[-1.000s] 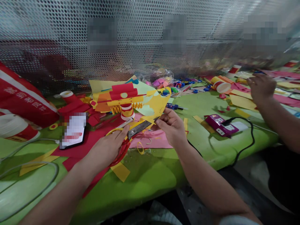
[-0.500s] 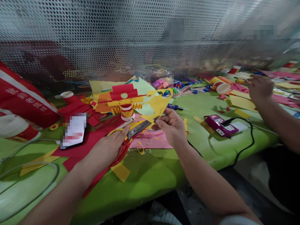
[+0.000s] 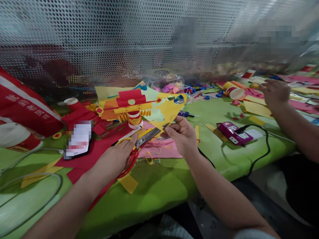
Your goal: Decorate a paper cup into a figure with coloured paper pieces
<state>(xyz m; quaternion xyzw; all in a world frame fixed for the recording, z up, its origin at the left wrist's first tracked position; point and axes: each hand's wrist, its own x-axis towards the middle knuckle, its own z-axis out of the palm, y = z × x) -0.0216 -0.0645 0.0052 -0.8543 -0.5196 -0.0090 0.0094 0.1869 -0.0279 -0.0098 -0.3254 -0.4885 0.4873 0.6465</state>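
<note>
Indoors, green table (image 3: pixel 159 189), paper scraps strewn, perforated metal screen (image 3: pixel 144 43) behind.

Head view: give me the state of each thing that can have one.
Left hand: closed on scissors
Scissors: held; blade opening unclear
Right hand: pinching yellow paper
Yellow paper: raised
Phone: face up, screen lit
Power strip: black plug in
Marker: cap unclear
</note>
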